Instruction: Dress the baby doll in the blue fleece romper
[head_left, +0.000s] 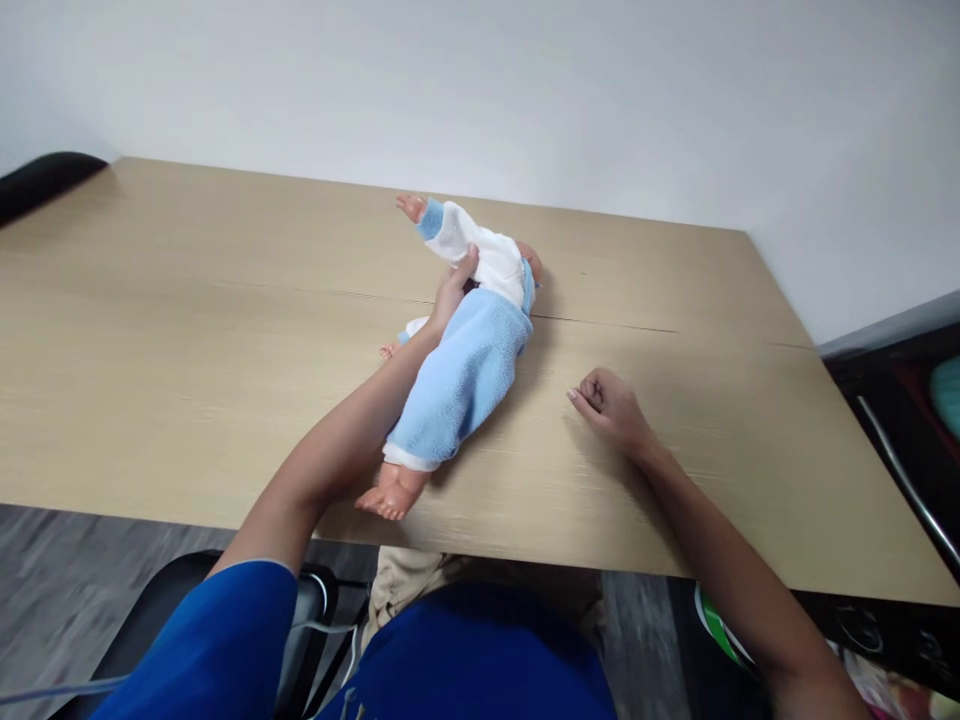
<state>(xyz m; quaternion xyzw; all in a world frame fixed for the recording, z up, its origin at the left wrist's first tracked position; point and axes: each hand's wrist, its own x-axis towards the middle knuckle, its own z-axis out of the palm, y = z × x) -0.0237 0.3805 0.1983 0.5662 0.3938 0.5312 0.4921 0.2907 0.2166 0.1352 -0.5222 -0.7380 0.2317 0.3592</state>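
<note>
A baby doll (469,365) in light blue fleece trousers and a white top with blue cuffs lies tilted on its side over the wooden table. My left hand (455,285) grips it at the chest, under the raised arm, with the thumb showing on the white top. The doll's head points away to the right and is partly hidden; its bare feet point towards me. One doll arm sticks up to the left, and the other shows behind my forearm. To the right of the doll, my right hand (609,405) rests at the table with its fingers curled in, apart from the doll.
The light wooden table (187,400) reaches back to a pale wall (480,90). A black chair (180,610) stands below the front edge at left, another black chair back (52,175) at far left. Dark shelving with a metal bar (907,480) is at the right.
</note>
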